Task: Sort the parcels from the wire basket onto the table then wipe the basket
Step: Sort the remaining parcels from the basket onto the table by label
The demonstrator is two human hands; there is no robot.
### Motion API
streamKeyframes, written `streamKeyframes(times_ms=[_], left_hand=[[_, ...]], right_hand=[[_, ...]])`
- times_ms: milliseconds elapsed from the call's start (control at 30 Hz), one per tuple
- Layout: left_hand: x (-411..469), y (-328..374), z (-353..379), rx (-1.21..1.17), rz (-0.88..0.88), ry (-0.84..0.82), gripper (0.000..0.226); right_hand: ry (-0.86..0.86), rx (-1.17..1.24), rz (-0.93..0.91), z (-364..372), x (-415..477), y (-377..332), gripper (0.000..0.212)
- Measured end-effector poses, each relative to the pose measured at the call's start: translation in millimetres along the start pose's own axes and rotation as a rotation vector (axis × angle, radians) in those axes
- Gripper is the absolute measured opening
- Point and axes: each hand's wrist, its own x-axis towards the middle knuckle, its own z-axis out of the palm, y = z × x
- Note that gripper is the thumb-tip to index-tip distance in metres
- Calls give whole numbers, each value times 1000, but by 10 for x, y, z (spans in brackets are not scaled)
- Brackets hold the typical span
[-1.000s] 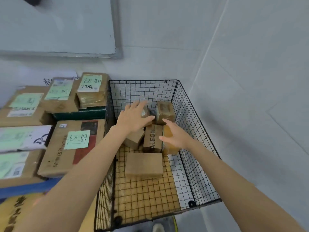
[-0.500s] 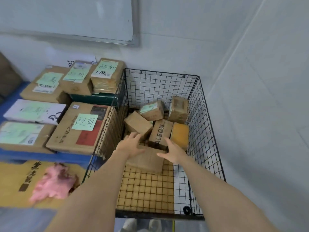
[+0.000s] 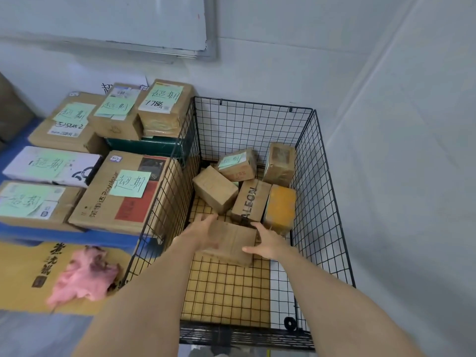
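Parcel [image 3: 233, 242] lies low in basket [image 3: 247, 124], near side, dead ahead between both hands, long axis left-right. Left hand [image 3: 203, 233] covers its left end; motion blur, grip cannot be told. Right hand [image 3: 268, 243] lies straight-fingered against right end, thumb along near edge. Both equally near. Desk [image 3: 77, 235] left, past basket wall.

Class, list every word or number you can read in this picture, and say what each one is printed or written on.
"ALEON": brown parcel in the wire basket.
"Royalstar": large carton beside the basket.
"1786": label on the top carton.
"超期": handwritten green notes, several of them.
Small print on the shipping labels and the characters on the yellow box: too blurred to read.
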Motion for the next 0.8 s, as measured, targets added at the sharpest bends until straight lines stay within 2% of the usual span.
streamKeyframes(times_ms=[233,467,567,667,800], left_hand=[[32,-24,49,-28,-21,-21,101],[-5,28,-15,-27,-15,-2,100],[-42,73,-169,8,38,2,98],[-63,159,-406,56,92,15,95],[-110,328,-769,82,171,90,94]], right_hand=[[-27,5,44,59,29,32,85],[-39,118,62,27,48,57,85],[-31,149,71,-72,35,49,83],[-14,181,68,-292,37,8,91],[39,133,-10,-736,-5,-172,94]])
